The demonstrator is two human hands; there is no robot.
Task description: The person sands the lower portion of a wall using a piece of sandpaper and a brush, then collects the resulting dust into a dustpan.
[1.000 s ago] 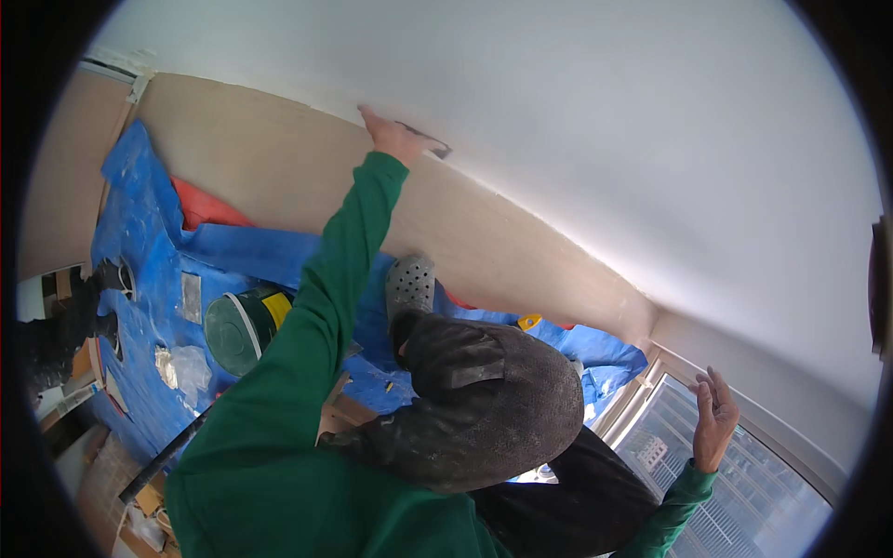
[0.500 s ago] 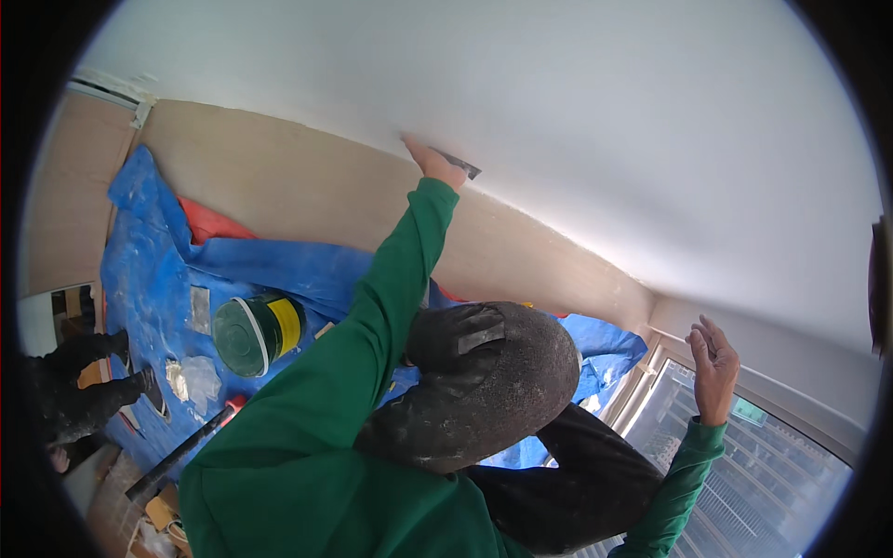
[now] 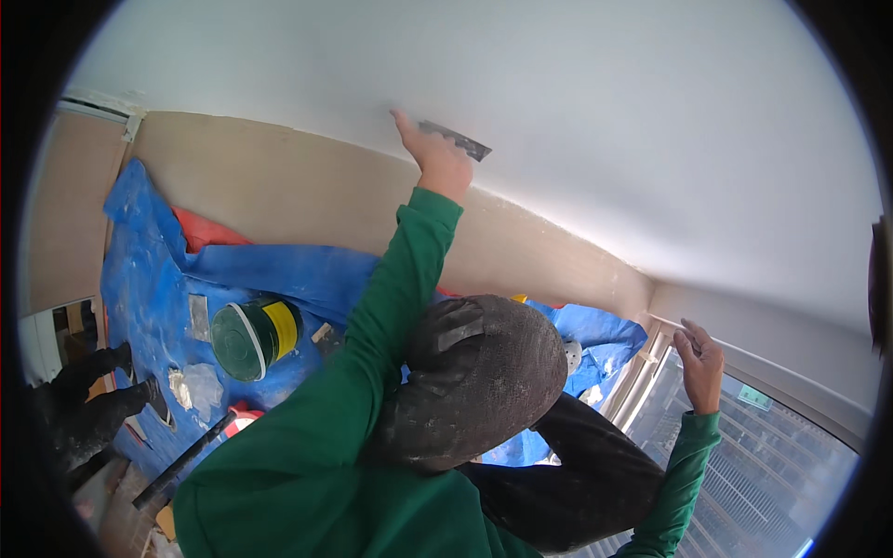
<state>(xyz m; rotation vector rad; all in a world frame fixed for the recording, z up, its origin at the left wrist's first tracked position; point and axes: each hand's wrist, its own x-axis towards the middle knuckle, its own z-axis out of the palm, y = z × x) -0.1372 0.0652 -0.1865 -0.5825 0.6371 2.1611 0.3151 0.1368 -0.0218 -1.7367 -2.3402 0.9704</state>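
My left hand (image 3: 433, 153), at the end of a green sleeve, grips a flat dark metal trowel or scraper (image 3: 470, 146), its blade lying along the white plastered surface (image 3: 605, 112) just past the seam with a beige panel (image 3: 251, 172). The thumb points up and out. My right hand (image 3: 702, 363) is raised at the right beside the window frame, its fingers loosely bent and apart, with nothing visible in them. My bent knee (image 3: 479, 372) in dusty dark trousers fills the middle below my left hand.
A blue sheet (image 3: 153, 260) with red beneath covers the area below the panel. On it lie a green bucket (image 3: 244, 344), scraps and a black-handled tool (image 3: 186, 460). Another person's dark-clad legs (image 3: 88, 405) are at the left. A glazed window (image 3: 744, 465) is at the lower right.
My left hand and blade have moved rightward along the white surface, lately slightly up and away from the seam. My right hand has shifted a little up and left.
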